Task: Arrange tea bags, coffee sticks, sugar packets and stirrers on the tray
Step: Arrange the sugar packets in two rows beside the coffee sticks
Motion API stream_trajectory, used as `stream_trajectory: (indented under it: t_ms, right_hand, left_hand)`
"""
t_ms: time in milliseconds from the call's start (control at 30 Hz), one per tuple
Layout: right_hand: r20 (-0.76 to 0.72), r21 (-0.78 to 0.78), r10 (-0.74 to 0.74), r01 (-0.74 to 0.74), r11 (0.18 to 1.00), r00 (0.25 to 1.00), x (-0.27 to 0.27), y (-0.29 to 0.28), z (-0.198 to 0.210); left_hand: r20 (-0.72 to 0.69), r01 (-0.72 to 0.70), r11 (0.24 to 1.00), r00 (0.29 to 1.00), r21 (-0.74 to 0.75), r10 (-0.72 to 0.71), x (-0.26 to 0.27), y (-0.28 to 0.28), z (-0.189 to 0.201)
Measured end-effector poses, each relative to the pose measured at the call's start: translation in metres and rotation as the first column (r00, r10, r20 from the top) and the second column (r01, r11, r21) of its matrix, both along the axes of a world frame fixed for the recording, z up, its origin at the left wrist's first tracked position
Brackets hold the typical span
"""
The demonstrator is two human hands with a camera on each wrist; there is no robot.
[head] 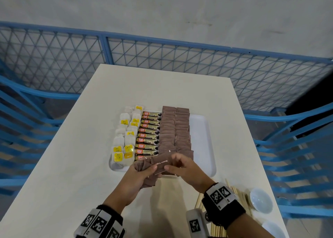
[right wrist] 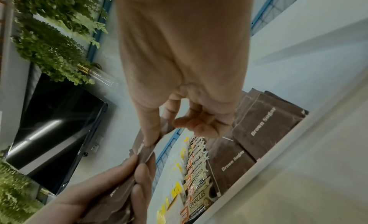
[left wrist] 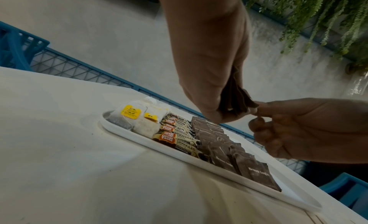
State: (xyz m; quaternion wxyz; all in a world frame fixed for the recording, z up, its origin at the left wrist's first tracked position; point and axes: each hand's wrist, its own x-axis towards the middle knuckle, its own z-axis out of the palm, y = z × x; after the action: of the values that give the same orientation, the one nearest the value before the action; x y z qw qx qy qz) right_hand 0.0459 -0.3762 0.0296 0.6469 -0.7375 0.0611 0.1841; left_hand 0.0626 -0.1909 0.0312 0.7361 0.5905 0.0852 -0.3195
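The table (head: 75, 165) carries the tray (head: 203, 129) near its middle, with its near edge just under the hands. Along the tray's left edge the tea bags (head: 124, 138) are laid in two rows; the coffee sticks (head: 148, 136) are stacked crosswise beside them, and the sugar packets (head: 175, 129) are shingled in two columns down the middle. The strip along the tray's right edge is left bare. The stirrers (head: 237, 194) are not yet placed; they lie near the table's near right corner, beside two small bowls (head: 261, 200).

Above the tray's near edge a fanned stack (head: 146, 174) of sugar packets is gripped in the left hand (head: 137, 180), fingers curled round it. One packet (head: 161, 163) is pinched by the right hand (head: 187, 169) between thumb and forefinger, the other fingers curled loosely, and it appears to be drawn off the top of the stack.

The packets are judged light, thin and limp, with a smooth, probably slippery skin, so that a loose stack may slide apart. Each is best taken at a short end or a corner by a light pinch. The shingled columns are judged easy to disturb when another is laid on. The stirrers look stiff and thin and are best gathered in a bundle at mid-length.
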Motion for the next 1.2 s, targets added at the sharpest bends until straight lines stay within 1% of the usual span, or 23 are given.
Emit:
stream_trajectory:
  t_ms: [67, 133, 200, 267, 300, 333, 367, 400, 433, 467, 500, 533, 567, 633, 733, 833, 933, 1000, 1133, 1200]
  right_hand:
    - [-0.037, 0.13, -0.067, 0.071, 0.989, 0.997, 0.002, 0.001, 0.001]
    - [-0.073, 0.265, -0.152, 0.166, 0.95, 0.986, 0.005, 0.002, 0.003]
    - [-0.084, 0.364, -0.23, 0.245, 0.899, 0.969, 0.01, -0.002, 0.004]
    - [-0.105, 0.429, -0.28, 0.298, 0.853, 0.954, 0.014, -0.008, 0.005]
    - [-0.111, 0.438, -0.288, 0.307, 0.845, 0.951, 0.015, -0.01, 0.006]
    - [-0.11, 0.422, -0.287, 0.306, 0.853, 0.952, 0.016, -0.011, 0.005]
    - [-0.1, 0.38, -0.277, 0.294, 0.877, 0.956, 0.017, -0.012, 0.005]
    - [-0.068, 0.301, -0.25, 0.259, 0.918, 0.966, 0.017, -0.012, 0.004]
    - [-0.008, 0.166, -0.203, 0.202, 0.965, 0.979, 0.017, -0.012, 0.002]
    - [0.075, -0.044, -0.126, 0.129, 0.991, 0.989, 0.018, -0.013, -0.002]
    - [0.148, -0.262, -0.024, 0.063, 0.963, 0.989, 0.019, -0.013, -0.006]
    - [0.187, -0.424, 0.076, 0.01, 0.905, 0.979, 0.02, -0.013, -0.012]
    - [0.199, -0.509, 0.148, -0.027, 0.86, 0.969, 0.021, -0.012, -0.016]
    - [0.184, -0.564, 0.224, -0.084, 0.822, 0.957, 0.024, -0.009, -0.021]
    - [0.185, -0.65, 0.308, -0.118, 0.751, 0.933, 0.028, -0.004, -0.025]
    - [0.146, -0.756, 0.406, -0.163, 0.634, 0.902, 0.033, -0.002, -0.029]
    - [0.071, -0.817, 0.52, -0.249, 0.52, 0.851, 0.037, -0.002, -0.031]
    - [0.032, -0.845, 0.567, -0.281, 0.455, 0.823, 0.039, -0.002, -0.031]
    - [0.008, -0.882, 0.599, -0.277, 0.382, 0.801, 0.042, -0.001, -0.031]
    - [0.023, -0.897, 0.6, -0.248, 0.366, 0.8, 0.043, 0.001, -0.032]
  left_hand:
    - [-0.011, 0.008, 1.0, 1.0, 0.009, -0.007, 0.0, -0.001, -0.001]
    - [-0.029, 0.005, 1.0, 1.0, 0.006, -0.005, 0.0, 0.0, -0.002]
    - [-0.059, -0.017, 1.0, 0.998, 0.004, 0.017, 0.001, 0.004, -0.004]
    - [-0.081, -0.036, 0.999, 0.996, 0.012, 0.037, 0.002, 0.008, -0.005]
    - [-0.084, -0.039, 0.999, 0.996, 0.02, 0.04, 0.002, 0.01, -0.006]
    - [-0.084, -0.039, 0.999, 0.996, 0.029, 0.042, 0.002, 0.012, -0.006]
    - [-0.086, -0.047, 0.998, 0.995, 0.031, 0.05, 0.003, 0.013, -0.007]
    - [-0.092, -0.062, 0.998, 0.994, 0.032, 0.065, 0.003, 0.014, -0.008]
    - [-0.098, -0.076, 0.997, 0.992, 0.031, 0.079, 0.004, 0.015, -0.009]
    - [-0.1, -0.085, 0.996, 0.991, 0.034, 0.088, 0.004, 0.016, -0.009]
    - [-0.099, -0.092, 0.995, 0.99, 0.035, 0.095, 0.005, 0.017, -0.01]
    - [-0.098, -0.097, 0.995, 0.99, 0.037, 0.101, 0.005, 0.018, -0.01]
    - [-0.098, -0.105, 0.994, 0.989, 0.036, 0.108, 0.005, 0.018, -0.01]
    - [-0.097, -0.119, 0.992, 0.988, 0.03, 0.121, 0.005, 0.02, -0.009]
    - [-0.093, -0.125, 0.992, 0.987, 0.033, 0.128, 0.004, 0.022, -0.007]
    - [-0.097, -0.131, 0.99, 0.986, 0.052, 0.136, 0.004, 0.024, -0.007]
    - [-0.097, -0.142, 0.988, 0.984, 0.062, 0.147, 0.005, 0.025, -0.007]
    - [-0.098, -0.149, 0.986, 0.983, 0.069, 0.156, 0.005, 0.025, -0.007]
    - [-0.097, -0.146, 0.986, 0.983, 0.08, 0.154, 0.005, 0.024, -0.007]
    - [-0.098, -0.148, 0.986, 0.983, 0.079, 0.155, 0.006, 0.025, -0.007]
